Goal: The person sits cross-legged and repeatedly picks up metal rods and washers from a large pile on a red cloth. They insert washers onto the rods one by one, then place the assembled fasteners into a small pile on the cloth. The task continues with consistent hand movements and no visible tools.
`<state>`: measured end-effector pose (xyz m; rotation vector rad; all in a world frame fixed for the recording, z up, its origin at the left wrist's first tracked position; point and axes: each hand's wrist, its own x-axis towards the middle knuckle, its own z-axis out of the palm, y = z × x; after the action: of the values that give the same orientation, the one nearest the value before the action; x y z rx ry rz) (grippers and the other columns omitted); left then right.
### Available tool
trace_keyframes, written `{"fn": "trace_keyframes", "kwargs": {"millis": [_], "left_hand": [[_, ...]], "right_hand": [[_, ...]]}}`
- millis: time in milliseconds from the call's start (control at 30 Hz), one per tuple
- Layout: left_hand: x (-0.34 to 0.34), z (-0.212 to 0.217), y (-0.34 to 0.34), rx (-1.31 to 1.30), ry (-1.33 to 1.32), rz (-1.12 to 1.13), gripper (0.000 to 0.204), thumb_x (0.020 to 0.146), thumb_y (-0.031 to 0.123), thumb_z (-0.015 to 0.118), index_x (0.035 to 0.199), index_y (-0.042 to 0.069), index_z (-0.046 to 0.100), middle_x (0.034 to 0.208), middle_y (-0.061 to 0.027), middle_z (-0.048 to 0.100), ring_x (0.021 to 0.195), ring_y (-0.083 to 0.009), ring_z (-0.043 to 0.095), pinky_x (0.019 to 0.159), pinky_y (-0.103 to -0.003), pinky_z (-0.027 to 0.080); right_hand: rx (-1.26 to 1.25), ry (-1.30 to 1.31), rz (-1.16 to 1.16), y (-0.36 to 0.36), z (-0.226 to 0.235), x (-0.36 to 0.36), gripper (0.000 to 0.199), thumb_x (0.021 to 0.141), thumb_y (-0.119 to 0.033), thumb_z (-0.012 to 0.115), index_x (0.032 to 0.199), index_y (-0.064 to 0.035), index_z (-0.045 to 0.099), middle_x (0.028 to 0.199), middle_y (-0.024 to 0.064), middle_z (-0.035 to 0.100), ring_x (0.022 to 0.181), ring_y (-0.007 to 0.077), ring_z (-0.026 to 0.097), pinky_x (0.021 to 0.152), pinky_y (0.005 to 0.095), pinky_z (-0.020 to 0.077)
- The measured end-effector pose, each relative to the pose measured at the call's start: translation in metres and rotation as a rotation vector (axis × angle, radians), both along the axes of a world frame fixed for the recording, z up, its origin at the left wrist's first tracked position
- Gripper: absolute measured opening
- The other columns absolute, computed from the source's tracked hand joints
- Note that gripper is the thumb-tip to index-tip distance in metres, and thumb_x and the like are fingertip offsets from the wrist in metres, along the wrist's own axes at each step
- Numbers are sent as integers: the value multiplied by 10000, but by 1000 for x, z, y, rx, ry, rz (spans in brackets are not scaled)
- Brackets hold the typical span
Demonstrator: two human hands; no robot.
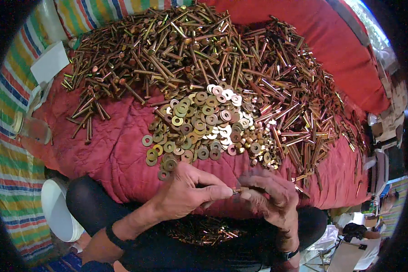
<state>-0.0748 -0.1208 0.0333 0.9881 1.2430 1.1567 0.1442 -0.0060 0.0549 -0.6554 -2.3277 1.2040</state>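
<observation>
My left hand point(186, 192) is closed in a pinch above the near edge of the red quilt. From its fingertips pokes the end of a small brass-coloured bolt point(235, 191); the rest of it is hidden in the fingers. My right hand point(272, 195) meets it from the right, its thumb and fingers around the bolt's end. Those fingers are smeared by motion, so their grip is unclear. Just beyond the hands lies a heap of flat washers point(199, 122), with a smaller pile of nuts point(258, 140) at its right.
A large mound of loose bolts point(167, 50) covers the far and right parts of the red quilt point(109, 154). More bolts point(206, 230) lie low between my legs. A white bucket point(59, 213) stands at left, below a clear jar point(34, 129) on its side.
</observation>
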Motion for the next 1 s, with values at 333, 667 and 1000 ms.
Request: {"fn": "trace_keyframes", "kwargs": {"millis": [333, 667, 1000], "left_hand": [[0, -4, 2, -50, -90, 18, 152, 967, 135, 764, 982, 0, 834, 661, 24, 673, 581, -31, 541, 517, -245, 420], [1, -4, 1, -98, -162, -13, 167, 973, 139, 766, 976, -19, 822, 666, 16, 659, 572, -40, 537, 507, -239, 425], [-1, -2, 1, -158, -235, 6, 187, 967, 168, 775, 946, -11, 823, 667, 12, 663, 541, -35, 534, 462, -228, 392]], "right_hand": [[10, -3, -118, 0, 3, 0, 272, 856, -181, 841, 1007, 30, 756, 905, 114, 747, 816, 205, 722, 739, 310, 547], [-5, -30, 12, 0, 3, -2, 248, 850, -92, 862, 1057, -36, 736, 913, 97, 714, 783, 253, 710, 653, 341, 563], [36, 34, 0, -3, -3, -7, 180, 900, -129, 825, 986, -5, 726, 826, 86, 706, 727, 206, 701, 623, 320, 530]]}}
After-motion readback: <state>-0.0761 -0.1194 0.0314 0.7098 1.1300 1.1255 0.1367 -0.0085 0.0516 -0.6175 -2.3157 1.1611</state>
